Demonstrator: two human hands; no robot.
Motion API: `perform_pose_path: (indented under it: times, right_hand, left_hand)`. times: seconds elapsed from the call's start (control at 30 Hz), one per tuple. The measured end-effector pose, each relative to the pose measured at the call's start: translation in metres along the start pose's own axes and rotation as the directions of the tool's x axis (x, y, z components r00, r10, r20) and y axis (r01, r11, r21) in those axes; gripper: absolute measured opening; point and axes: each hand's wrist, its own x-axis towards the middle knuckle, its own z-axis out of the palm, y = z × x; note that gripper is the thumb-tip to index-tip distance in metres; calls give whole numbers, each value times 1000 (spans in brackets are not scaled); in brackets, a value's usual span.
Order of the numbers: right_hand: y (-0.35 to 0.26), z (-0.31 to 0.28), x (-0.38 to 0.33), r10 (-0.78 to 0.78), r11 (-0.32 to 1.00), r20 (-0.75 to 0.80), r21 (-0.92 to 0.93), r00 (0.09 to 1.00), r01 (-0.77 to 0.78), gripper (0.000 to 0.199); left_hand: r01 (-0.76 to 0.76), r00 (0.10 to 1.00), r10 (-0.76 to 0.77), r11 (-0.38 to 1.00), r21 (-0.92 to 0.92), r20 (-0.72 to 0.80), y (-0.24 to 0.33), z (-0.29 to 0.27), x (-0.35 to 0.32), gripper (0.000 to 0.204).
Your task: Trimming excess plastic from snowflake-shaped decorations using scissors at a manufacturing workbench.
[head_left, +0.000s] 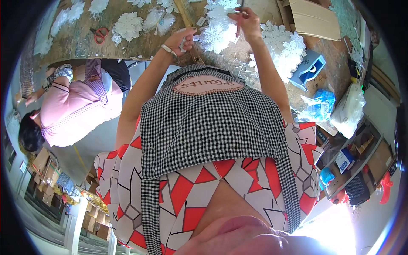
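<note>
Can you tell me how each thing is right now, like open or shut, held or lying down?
Left hand: pinching a small piece, touching white snowflake.
Right hand: gripping a thin red tool, tip down.
Red scissors: lying on the table, blades shut.
Blue box: open.
Cardboard box: open.

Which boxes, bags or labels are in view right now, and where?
Brown cardboard box: flat, far right of the table.
Blue-and-white carton: right of the white snowflake pile.
Blue plastic bag: crumpled, table's right edge.
White plastic bag: full, beside the blue one.
Pink oval patch: on the checked apron, lettering too warped to read.
</note>
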Motion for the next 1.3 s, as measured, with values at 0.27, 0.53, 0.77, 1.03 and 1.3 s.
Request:
perform_pose_path:
  times: [0.27,0.53,0.77,1.03,1.3]
  right_hand:
    - [-32,-114,-70,-22,994,-298,92,954,52,31]
    - [-8,-140,-113,-187,979,-577,-39,795,202,23]
    - [-11,-61,-88,-194,967,103,189,976,172,39]
    - [-48,11,-46,362,930,463,-119,809,-348,41]
    - [-44,34,-17,418,904,529,-156,738,-399,51]
  left_hand:
    - [-161,909,383,684,711,-163,50,11,64,52]
    - [-3,782,623,52,999,-30,58,29,87,38]
    - [-55,892,425,439,897,-153,82,35,47,25]
    - [29,954,255,447,894,-158,88,42,19,25]
    - [-107,893,431,-81,991,132,81,26,18,36]
